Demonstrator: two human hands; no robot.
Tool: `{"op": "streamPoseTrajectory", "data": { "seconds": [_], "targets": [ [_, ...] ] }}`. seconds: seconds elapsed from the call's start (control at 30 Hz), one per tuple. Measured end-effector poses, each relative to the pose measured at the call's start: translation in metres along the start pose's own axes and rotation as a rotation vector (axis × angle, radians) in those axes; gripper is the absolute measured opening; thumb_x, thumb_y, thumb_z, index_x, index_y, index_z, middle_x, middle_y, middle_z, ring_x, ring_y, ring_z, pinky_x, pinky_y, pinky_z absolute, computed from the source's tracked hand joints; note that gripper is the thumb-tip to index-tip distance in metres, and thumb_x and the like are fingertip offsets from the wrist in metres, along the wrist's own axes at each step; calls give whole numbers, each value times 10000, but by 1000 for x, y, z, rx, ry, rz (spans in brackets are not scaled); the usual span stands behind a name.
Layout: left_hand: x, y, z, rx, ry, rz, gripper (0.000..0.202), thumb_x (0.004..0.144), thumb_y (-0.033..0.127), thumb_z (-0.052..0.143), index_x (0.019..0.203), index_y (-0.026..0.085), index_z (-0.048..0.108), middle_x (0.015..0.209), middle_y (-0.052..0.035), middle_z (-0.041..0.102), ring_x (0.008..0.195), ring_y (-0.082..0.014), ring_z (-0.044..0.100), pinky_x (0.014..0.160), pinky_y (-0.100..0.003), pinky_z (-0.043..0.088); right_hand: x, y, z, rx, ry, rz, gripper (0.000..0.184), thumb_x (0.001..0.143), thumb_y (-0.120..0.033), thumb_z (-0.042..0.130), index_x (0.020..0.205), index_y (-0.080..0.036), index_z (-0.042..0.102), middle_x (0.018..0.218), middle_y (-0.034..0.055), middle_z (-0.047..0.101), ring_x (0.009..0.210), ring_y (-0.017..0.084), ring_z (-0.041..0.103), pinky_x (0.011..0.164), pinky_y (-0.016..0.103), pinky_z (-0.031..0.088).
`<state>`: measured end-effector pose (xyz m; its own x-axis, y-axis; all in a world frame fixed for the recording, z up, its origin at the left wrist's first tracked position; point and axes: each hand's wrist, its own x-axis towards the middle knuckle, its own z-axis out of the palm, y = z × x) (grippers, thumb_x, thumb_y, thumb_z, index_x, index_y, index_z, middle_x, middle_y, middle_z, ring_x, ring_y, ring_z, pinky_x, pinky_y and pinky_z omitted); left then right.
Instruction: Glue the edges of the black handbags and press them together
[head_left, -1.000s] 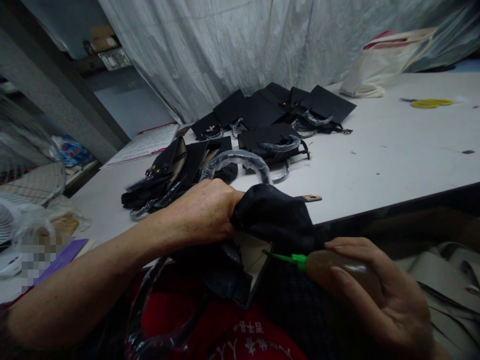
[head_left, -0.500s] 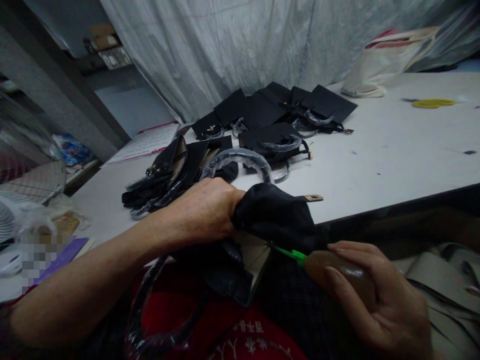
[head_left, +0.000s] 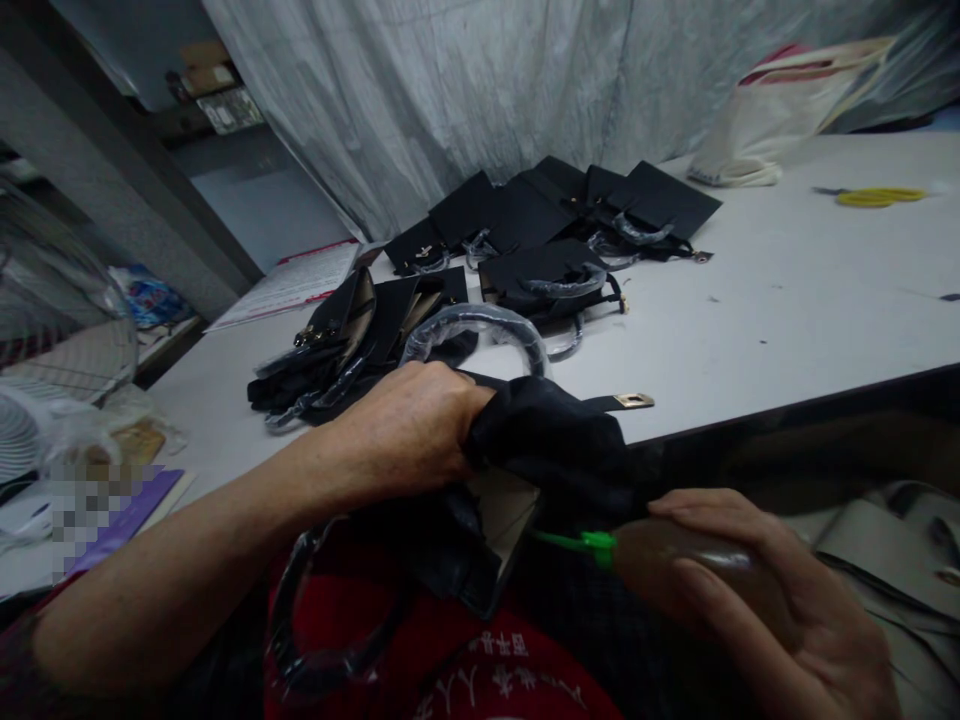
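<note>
White characters (head_left: 504,643) cross our red apron (head_left: 330,590), only partly legible at this angle; the red-and-white printed sheet (head_left: 289,283) near the table's far left corner is too small to read. In our right hand (head_left: 780,590), the fingers and thumb wrap around a bottle (head_left: 705,545) of brown liquid. Its green nozzle (head_left: 598,547) points left, the tip just beside the beige lining (head_left: 499,510) of a black bag (head_left: 555,440); we cannot tell whether they touch. Our left hand (head_left: 424,425) holds that bag, mouth open, at the table's near edge above our lap, though its fingertips are hidden in the black material. The bag's metal clasp (head_left: 634,401) sticks out rightward over the table (head_left: 765,300). More black handbags (head_left: 525,210) lie toward the far edge, some gaping. Pale surface with dark scraps stretches from the near edge to yellow scissors (head_left: 874,197) and a cream cloth bag (head_left: 787,115), at the far right.
</note>
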<state>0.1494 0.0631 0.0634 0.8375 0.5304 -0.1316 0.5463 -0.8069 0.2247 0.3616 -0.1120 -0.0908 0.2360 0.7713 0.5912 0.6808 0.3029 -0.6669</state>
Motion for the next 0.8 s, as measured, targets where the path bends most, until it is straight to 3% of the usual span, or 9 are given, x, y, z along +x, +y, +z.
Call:
{"op": "streamPoseTrajectory", "data": {
  "seconds": [0.27, 0.43, 0.63, 0.8],
  "targets": [
    [-1, -2, 1, 15, 5, 8, 91, 673, 136, 574, 686, 184, 650, 652, 5, 626, 564, -98, 533, 568, -213, 365, -4, -7, -19, -17, 109, 175, 221, 821, -285, 605, 1040, -265, 624, 1059, 76, 642, 1002, 300, 599, 816, 441, 476],
    [-1, -2, -1, 4, 10, 20, 96, 663, 129, 574, 670, 185, 652, 645, 6, 625, 568, -101, 544, 573, -215, 372, 2, -4, -6, 25, 160, 45, 273, 787, -232, 634, 1059, -235, 604, 1038, 90, 639, 955, 283, 603, 789, 414, 495],
    [-3, 0, -1, 15, 12, 30, 111, 678, 121, 563, 697, 182, 654, 669, -2, 640, 583, -102, 550, 580, -210, 375, 4, 2, 0, 49, 1, 24, 237, 819, -221, 601, 1055, -224, 611, 1041, 71, 637, 958, 245, 618, 765, 324, 525],
    [-2, 4, 1, 28, 6, 45, 103, 697, 132, 566, 700, 181, 657, 684, -4, 646, 595, -102, 556, 578, -208, 370, 5, -4, -3, 27, 2, 25, 255, 813, -248, 605, 1067, -232, 606, 1044, 69, 634, 909, 241, 633, 748, 330, 537]
  ]
}}
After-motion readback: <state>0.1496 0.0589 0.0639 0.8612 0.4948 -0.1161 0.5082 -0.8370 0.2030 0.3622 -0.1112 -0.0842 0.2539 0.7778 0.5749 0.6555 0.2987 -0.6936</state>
